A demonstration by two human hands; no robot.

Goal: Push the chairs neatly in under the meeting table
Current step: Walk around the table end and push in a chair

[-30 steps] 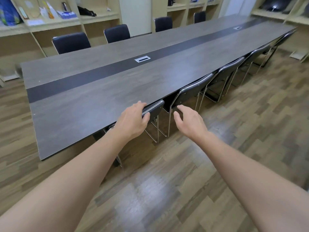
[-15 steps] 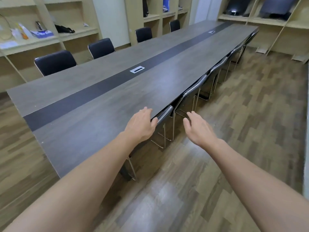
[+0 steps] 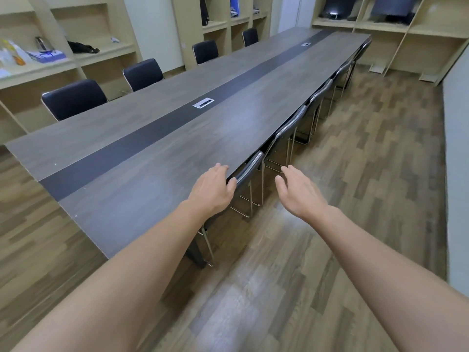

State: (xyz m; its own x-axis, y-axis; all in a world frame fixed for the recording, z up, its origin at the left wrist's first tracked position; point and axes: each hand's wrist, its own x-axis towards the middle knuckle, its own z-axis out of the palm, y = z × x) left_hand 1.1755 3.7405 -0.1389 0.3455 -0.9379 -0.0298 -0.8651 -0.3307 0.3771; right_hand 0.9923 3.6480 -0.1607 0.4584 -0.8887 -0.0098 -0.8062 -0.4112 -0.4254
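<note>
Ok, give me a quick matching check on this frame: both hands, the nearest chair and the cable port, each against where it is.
1. left hand
2. right hand
3. nearest chair
4. cable port

a. set in the table's dark centre strip
b. open above the floor, holding nothing
c. backrest against the table edge
d. on the nearest chair's backrest top

Pairs: 1-d, 2-b, 3-c, 4-a

Two bare forearms, no sleeves showing, nothing worn on either wrist or on the hands [image 3: 213,193]

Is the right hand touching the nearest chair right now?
No, the right hand hangs open over the floor, apart from the nearest chair, which the left hand grips.
</note>
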